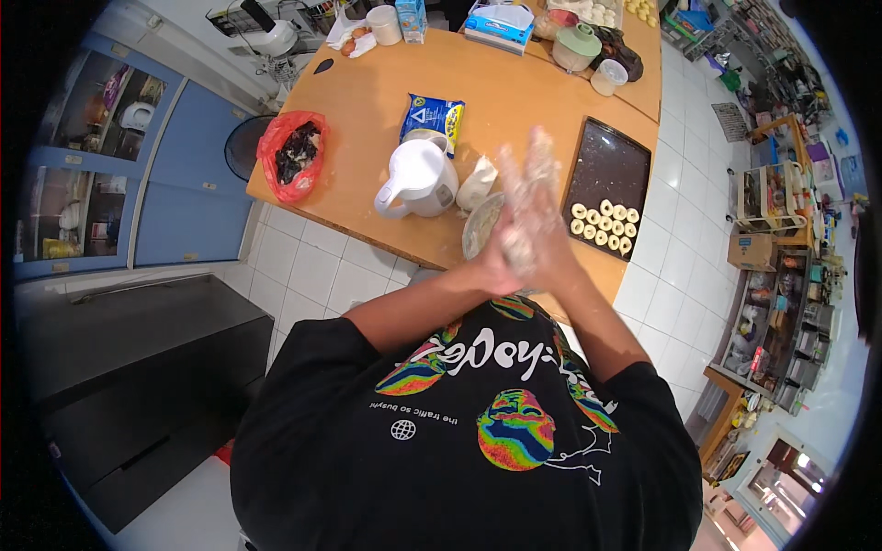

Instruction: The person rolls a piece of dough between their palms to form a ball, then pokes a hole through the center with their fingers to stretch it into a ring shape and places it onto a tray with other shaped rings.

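Note:
My left hand [501,255] and my right hand [544,216] press together palm to palm, coated in pale, sticky dough. Their fingers are stretched out, somewhat smeared by motion. Whether anything lies between the palms is hidden. Under them stands a bowl [474,230], mostly covered by my hands and wrists. Close to its far left side is a small white bag or packet [477,184]. A white electric jug [423,177] stands left of that, with a blue and yellow packet [446,119] behind it. Right of my hands, a dark baking tray [608,165] holds several dough rings [604,223].
A red plastic bag [292,179] of dark scraps sits at the wooden table's [367,96] left edge. Along the back are a tissue pack [501,26], a pale green lidded container [576,48], a clear tub [608,77], a white tub [384,25] and eggs [352,39].

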A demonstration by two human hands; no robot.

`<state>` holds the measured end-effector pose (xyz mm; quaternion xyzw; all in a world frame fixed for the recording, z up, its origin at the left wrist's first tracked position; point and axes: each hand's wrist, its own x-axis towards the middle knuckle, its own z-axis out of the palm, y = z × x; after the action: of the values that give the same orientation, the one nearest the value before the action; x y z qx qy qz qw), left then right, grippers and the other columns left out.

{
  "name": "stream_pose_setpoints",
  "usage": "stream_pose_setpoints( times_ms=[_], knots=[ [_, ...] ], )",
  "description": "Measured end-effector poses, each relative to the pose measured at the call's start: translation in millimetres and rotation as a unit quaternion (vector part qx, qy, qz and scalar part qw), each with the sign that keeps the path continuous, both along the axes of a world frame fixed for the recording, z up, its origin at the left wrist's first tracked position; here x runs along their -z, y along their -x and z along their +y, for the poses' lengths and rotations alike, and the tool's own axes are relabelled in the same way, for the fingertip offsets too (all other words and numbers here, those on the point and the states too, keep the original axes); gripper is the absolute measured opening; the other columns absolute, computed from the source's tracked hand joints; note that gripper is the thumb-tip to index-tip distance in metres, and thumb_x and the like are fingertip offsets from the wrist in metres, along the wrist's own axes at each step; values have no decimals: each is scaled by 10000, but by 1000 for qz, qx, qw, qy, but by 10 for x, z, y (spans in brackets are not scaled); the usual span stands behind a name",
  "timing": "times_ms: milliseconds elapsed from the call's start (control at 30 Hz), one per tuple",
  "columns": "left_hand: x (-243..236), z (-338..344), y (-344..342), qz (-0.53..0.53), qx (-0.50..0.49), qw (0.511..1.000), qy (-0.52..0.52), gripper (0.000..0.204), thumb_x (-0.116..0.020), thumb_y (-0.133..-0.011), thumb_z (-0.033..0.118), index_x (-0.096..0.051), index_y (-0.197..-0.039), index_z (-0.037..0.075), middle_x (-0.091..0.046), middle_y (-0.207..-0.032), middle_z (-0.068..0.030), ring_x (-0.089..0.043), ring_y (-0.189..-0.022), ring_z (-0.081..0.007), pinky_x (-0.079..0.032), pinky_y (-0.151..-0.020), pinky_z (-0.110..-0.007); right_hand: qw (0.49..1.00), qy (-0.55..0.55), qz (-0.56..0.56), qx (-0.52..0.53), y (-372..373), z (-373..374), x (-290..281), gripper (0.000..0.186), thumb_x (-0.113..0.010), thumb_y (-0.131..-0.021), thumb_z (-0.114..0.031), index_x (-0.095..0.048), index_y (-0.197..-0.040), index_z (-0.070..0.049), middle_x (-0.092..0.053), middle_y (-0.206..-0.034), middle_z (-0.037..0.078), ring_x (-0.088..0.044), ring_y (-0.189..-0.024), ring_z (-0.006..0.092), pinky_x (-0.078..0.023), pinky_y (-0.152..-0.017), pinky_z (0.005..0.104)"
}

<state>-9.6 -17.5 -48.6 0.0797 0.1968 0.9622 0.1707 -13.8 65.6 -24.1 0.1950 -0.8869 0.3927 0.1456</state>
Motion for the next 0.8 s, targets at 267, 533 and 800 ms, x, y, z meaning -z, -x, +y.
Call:
stream_pose_setpoints(
  times_ms=[267, 533, 800],
  knots=[
    [-31, -348, 247, -198, 185, 961, -51, 932, -329, -852, 849, -230, -1579, 274, -252, -1620, -62, -289, -1457, -326, -256, -1161, -547, 997, 1, -77, 0, -101, 219, 259, 777, -307, -991, -617, -249, -1577, -110, -125, -1624, 261, -51, -1510, 451, -53, -1185, 595],
    [703, -143, 210, -138, 146, 979, -8, 811, -340, -904, 791, -286, -1559, 315, -336, -1582, 6, -331, -1434, -252, -246, -1177, -496, 986, -69, 51, -141, -253, -35, -57, 775, -334, -971, -630, -345, -1545, -109, -177, -1608, 270, -106, -1500, 456, -43, -1195, 581],
    [120, -66, 124, -184, 189, 965, -5, 802, -397, -904, 771, -313, -1544, 295, -334, -1573, -26, -318, -1437, -249, -247, -1183, -459, 999, -31, -16, -28, -115, -58, -52, 904, -302, -910, -748, -288, -1568, -127, -152, -1609, 285, -89, -1482, 514, -33, -1177, 616]
  ],
)
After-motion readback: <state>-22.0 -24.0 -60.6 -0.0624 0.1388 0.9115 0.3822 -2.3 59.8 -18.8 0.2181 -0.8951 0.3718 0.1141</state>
